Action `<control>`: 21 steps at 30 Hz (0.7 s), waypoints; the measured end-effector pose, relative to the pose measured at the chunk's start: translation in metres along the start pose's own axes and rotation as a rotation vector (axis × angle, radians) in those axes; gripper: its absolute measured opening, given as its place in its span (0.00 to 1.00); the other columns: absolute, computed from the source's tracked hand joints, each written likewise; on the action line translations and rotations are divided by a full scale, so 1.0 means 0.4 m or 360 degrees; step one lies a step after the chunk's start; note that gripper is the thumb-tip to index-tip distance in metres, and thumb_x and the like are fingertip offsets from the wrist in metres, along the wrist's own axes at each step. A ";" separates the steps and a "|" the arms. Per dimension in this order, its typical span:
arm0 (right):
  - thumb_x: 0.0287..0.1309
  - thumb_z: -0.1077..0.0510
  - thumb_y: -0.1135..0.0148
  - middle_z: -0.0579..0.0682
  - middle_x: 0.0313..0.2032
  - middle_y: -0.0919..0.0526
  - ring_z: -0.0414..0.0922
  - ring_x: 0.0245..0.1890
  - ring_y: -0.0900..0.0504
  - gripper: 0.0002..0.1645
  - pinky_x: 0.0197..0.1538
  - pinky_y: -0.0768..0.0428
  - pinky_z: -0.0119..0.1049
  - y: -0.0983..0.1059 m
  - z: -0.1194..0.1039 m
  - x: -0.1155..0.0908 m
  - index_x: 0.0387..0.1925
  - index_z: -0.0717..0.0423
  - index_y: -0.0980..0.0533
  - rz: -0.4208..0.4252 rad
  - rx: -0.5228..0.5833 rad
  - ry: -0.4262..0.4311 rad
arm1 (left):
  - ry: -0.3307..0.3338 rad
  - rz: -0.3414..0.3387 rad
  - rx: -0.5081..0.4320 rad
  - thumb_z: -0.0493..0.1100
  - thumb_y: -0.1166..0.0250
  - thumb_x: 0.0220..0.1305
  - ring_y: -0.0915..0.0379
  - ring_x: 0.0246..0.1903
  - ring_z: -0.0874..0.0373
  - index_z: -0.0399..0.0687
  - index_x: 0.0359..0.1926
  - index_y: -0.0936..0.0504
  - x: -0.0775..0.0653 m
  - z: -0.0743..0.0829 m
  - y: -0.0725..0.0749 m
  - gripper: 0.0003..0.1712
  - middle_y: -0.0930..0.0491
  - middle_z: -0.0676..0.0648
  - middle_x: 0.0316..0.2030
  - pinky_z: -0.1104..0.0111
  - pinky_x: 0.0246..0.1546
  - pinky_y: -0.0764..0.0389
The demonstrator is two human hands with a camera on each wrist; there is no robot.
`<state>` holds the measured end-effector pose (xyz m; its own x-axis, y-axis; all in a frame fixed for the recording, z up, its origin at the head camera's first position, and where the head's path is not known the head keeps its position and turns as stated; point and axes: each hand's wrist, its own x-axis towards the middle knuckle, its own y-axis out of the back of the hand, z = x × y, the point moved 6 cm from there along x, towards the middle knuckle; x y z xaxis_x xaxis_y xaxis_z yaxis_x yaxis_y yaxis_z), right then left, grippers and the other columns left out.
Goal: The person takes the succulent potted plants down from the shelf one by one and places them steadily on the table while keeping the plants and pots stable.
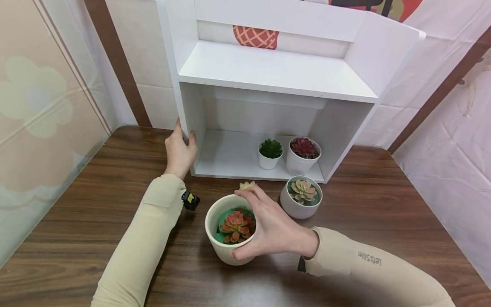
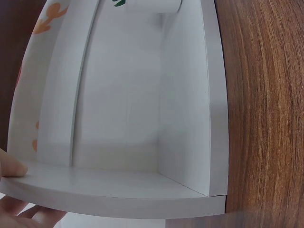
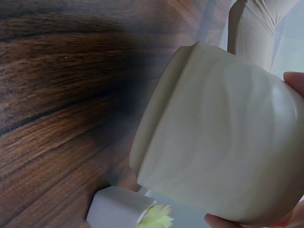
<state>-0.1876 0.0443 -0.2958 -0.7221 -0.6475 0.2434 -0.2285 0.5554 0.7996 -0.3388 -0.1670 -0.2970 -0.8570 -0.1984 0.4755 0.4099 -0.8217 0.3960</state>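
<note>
My right hand (image 1: 274,226) grips a large cream pot (image 1: 226,253), thumb on the near side of its rim and fingers at the far side. A red-orange succulent (image 1: 235,226) sits inside it. The right wrist view shows the pot's rippled wall (image 3: 218,133) close up. My left hand (image 1: 180,151) holds the left side panel of a white shelf unit (image 1: 276,64); in the left wrist view the thumb (image 2: 12,166) lies inside the panel and the fingers outside. Behind the right hand, a pale yellow succulent (image 1: 247,185) is mostly hidden; its white pot (image 3: 116,209) shows in the right wrist view.
On the lower board stand a small white pot with a green succulent (image 1: 270,149) and a larger one with a dark red succulent (image 1: 304,148). A white pot (image 1: 300,210) with a pale pinkish succulent is on the wooden table (image 1: 383,192), before the shelf's right end.
</note>
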 end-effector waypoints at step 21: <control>0.26 0.41 0.20 0.50 0.57 0.32 0.43 0.48 0.23 0.61 0.55 0.24 0.36 -0.020 0.038 0.008 0.64 0.61 0.36 -0.0012 -0.0034 -0.0074 | 0.0014 0.0002 -0.0003 0.35 0.49 0.69 0.32 0.59 0.34 0.35 0.67 0.38 0.000 -0.004 -0.001 0.27 0.29 0.29 0.59 0.43 0.55 0.29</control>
<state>-0.1980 0.0456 -0.3098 -0.7499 -0.6267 0.2120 -0.2205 0.5388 0.8131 -0.3393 -0.1676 -0.2982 -0.8593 -0.2038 0.4692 0.4101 -0.8226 0.3939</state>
